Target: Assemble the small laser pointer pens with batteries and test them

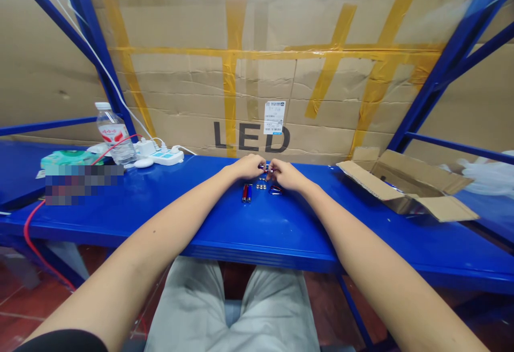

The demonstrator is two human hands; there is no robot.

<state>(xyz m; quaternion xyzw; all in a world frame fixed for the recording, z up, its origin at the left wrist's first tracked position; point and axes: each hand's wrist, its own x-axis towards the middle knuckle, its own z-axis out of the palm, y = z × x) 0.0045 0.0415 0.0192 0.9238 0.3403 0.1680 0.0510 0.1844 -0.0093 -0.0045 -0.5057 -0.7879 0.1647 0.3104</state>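
Note:
My left hand (248, 167) and my right hand (286, 174) meet at the far side of the blue table (160, 218), both closed on a small dark object (265, 168) pinched between their fingertips; I cannot make out what it is. Just in front of the hands lie two small red-and-blue cylinders (246, 192) side by side, several small silvery round pieces (261, 185), and another small red-and-blue piece (275, 190) under my right hand.
An open cardboard box (405, 183) sits at the right. At the left stand a water bottle (114, 134), a white power strip (163, 155) with plugs and a green packet (69, 158). A taped cardboard sheet (281, 74) marked LED backs the table. Blue rack struts flank both sides.

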